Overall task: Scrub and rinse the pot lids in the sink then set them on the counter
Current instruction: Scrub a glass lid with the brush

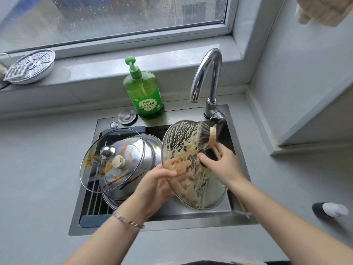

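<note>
Left hand [158,186] grips the soapy glass lid [183,138] at its lower-left rim. The thumb lies on the near face; the fingers sit behind the glass and show only as blurred shapes through tan foam. Right hand [223,163] is curled round the wooden handle of the brush [205,133], with the bristles pressed to the lid's upper right. The palm hides most of the handle.

The lid is held tilted over the right part of the sink [107,229]. A dark round part beside the right thumb cannot be identified.

A stained glass lid [91,169] leans on a steel lid [150,150] at the sink's left. Whatever lies beneath them is concealed.
</note>
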The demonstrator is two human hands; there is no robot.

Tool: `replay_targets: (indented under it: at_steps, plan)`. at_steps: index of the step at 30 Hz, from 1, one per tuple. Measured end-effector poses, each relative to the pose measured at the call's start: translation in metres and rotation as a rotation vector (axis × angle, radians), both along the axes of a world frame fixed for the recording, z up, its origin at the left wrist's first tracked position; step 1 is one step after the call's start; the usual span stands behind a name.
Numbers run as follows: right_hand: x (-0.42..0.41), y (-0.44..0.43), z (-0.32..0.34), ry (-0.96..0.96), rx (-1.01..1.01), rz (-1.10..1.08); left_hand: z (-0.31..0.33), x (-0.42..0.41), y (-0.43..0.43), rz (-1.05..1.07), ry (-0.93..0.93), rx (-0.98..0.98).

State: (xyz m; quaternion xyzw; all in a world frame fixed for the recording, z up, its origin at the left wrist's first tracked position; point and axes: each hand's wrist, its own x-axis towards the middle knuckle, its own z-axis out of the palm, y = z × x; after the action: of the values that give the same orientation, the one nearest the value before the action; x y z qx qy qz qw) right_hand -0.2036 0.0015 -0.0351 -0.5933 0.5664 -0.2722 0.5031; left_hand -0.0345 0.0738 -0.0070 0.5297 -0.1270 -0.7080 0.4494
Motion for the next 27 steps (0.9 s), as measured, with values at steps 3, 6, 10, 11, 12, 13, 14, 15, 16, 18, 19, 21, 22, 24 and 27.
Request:
replay_targets:
  at_steps: [3, 6, 10, 11, 12, 13, 14, 15, 16, 18, 19, 21, 22, 24, 27]
  plan:
    - [-0.007, 0.002, 0.004, 0.109, -0.041, 0.180, 0.009, 0.020, -0.013, -0.142, -0.045, 0.042]
    - [-0.003, 0.004, 0.009, 0.136, -0.135, 0.337, 0.016, 0.024, -0.030, -0.071, -0.124, 0.146]
    - [-0.009, 0.000, 0.017, 0.213, -0.099, 0.321, 0.007, 0.019, -0.035, 0.040, -0.183, 0.208]
    - [-0.015, -0.001, 0.018, 0.235, -0.091, 0.290, 0.004, 0.018, -0.034, 0.091, -0.176, 0.185]
    - [-0.022, -0.003, 0.020, 0.260, -0.104, 0.254, 0.001, 0.016, -0.032, 0.147, -0.160, 0.160]
    - [-0.030, -0.004, 0.021, 0.307, -0.135, 0.214, -0.002, 0.015, -0.030, 0.205, -0.148, 0.136]
    - [-0.037, -0.004, 0.023, 0.367, -0.169, 0.178, -0.004, 0.014, -0.028, 0.260, -0.138, 0.109]
    - [-0.042, -0.003, 0.024, 0.429, -0.188, 0.166, -0.006, 0.013, -0.026, 0.305, -0.138, 0.083]
    - [-0.044, 0.000, 0.025, 0.484, -0.200, 0.189, -0.008, 0.013, -0.025, 0.337, -0.139, 0.061]
    - [-0.037, 0.014, 0.023, 0.550, -0.223, 0.296, -0.008, 0.009, -0.024, 0.372, -0.152, 0.035]
    - [-0.030, 0.021, 0.023, 0.569, -0.241, 0.333, -0.006, 0.007, -0.023, 0.384, -0.162, 0.027]
    - [-0.020, 0.023, 0.025, 0.574, -0.281, 0.308, -0.003, 0.000, -0.023, 0.399, -0.178, 0.024]
    - [-0.018, 0.017, 0.025, 0.567, -0.288, 0.273, -0.001, -0.004, -0.022, 0.395, -0.193, 0.022]
    - [-0.015, 0.002, 0.026, 0.544, -0.251, 0.221, 0.002, -0.009, -0.021, 0.384, -0.231, 0.008]
    - [-0.007, -0.010, 0.028, 0.471, -0.145, 0.174, 0.008, -0.008, -0.020, 0.393, -0.249, -0.033]
